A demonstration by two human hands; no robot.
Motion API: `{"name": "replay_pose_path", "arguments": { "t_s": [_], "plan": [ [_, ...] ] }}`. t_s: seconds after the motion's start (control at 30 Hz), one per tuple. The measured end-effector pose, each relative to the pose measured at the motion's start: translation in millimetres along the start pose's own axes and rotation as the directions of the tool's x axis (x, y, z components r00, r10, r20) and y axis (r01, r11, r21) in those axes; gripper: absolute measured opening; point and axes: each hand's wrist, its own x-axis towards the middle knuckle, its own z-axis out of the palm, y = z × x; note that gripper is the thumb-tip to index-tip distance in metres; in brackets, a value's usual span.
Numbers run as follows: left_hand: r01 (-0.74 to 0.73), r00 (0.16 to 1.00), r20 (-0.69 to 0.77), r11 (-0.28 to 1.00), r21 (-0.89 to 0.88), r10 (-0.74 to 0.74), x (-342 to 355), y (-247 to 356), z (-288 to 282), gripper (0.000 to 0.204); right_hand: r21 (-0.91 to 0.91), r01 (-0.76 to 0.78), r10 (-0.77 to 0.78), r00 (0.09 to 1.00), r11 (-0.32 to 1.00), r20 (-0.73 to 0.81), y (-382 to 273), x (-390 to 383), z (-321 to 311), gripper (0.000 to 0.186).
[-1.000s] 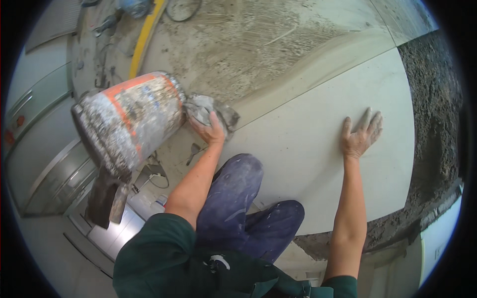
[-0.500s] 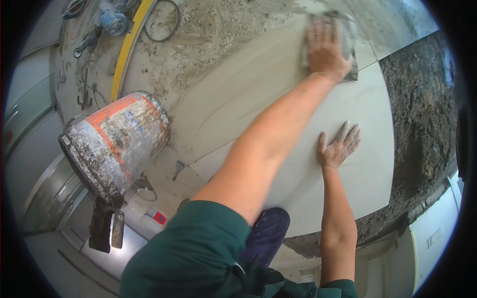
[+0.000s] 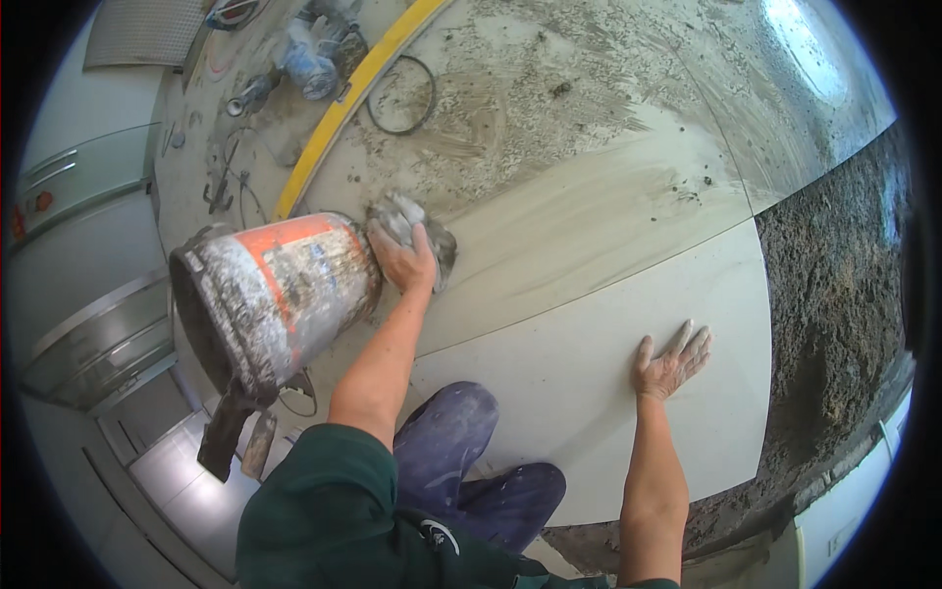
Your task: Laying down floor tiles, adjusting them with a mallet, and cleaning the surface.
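My left hand (image 3: 404, 257) grips a crumpled, grime-covered grey cloth (image 3: 436, 262) against the smeared floor tiles (image 3: 569, 226), right beside an orange-and-white bucket (image 3: 275, 285) crusted with mortar and lying on its side. The cloth is partly hidden by my fingers. Further right, my right hand (image 3: 670, 361) rests with spread, dusty fingers on a pale tile (image 3: 589, 412) that borders dark rough mortar (image 3: 824, 324). A wiped, streaky band runs between the cloth and the tile joint. A dark tool with a handle (image 3: 228, 432) sticks out at the bucket's rim.
A long yellow level (image 3: 343, 108) lies beyond the bucket, with a black loop (image 3: 427, 108), a blue power tool (image 3: 309, 69) and cables. At left are glass-fronted panels (image 3: 83, 167) and a perforated mat (image 3: 137, 34). My bent knees (image 3: 451, 422) are below.
My left hand has swept the cloth to the upper right across the tile and back left beside the bucket. The view has shifted, and my right hand remains spread on the tile.
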Motion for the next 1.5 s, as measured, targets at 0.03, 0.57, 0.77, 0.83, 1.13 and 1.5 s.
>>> {"name": "replay_pose_path", "arguments": {
  "t_s": [0.03, 0.57, 0.77, 0.83, 1.13, 1.5],
  "plan": [
    [0.081, 0.996, -0.037, 0.997, 0.016, -0.081, 2, 8, 7, 0.092, 0.006, 0.046, -0.046, 0.999, 0.999, -0.027, 2, -4, 0, 0.089],
    [-0.401, 0.902, 0.015, 0.852, -0.336, 0.431, 103, 166, 34, 0.067, -0.081, -0.033, 0.036, 0.998, 0.996, 0.042, 6, -1, -11, 0.09],
    [-0.518, 0.853, 0.132, 0.85, 0.1, 0.504, 151, 111, 38, 0.038, -0.082, -0.019, 0.023, 0.998, 0.996, 0.05, 1, 0, -7, 0.093],
    [-0.568, 0.814, 0.27, 0.802, 0.183, 0.515, 172, 105, 41, 0.02, -0.064, -0.017, 0.021, 0.998, 0.998, 0.051, 0, 0, -9, 0.094],
    [-0.523, 0.844, 0.265, 0.826, 0.212, 0.467, 316, 48, 24, 0.045, -0.096, 0.065, -0.065, 0.998, 0.993, 0.006, 4, 1, -7, 0.09],
    [-0.499, 0.866, 0.192, 0.801, 0.331, 0.461, 296, 36, 60, 0.069, 0.406, 0.456, -0.35, 0.884, 0.792, -0.31, -235, 161, -51, 0.093]
  ]
}}
